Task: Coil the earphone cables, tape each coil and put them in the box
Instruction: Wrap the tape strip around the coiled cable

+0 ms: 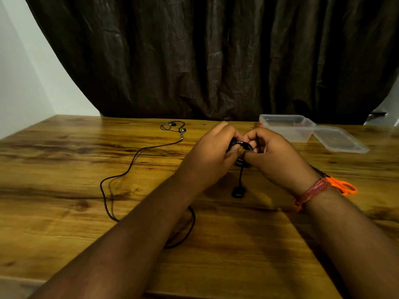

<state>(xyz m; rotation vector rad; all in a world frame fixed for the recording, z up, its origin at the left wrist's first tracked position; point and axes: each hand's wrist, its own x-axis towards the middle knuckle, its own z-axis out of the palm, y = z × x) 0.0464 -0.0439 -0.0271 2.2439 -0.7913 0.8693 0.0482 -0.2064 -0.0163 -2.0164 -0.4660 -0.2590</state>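
From the head camera I see my left hand (212, 151) and right hand (275, 155) meeting above the middle of the wooden surface (64, 212), both with a curled grip pinching the small black coil of earphone cable (239, 145), I judge to keep its loops from springing open for taping, its plug end dangling. The second, uncoiled black earphone cable (121, 175) sprawls left, and the clear plastic box (287, 127) stands open far right, just beyond my hands, its lid (340, 140) beside it and orange-handled scissors (341, 186) behind my right wrist, so the path there looks open.
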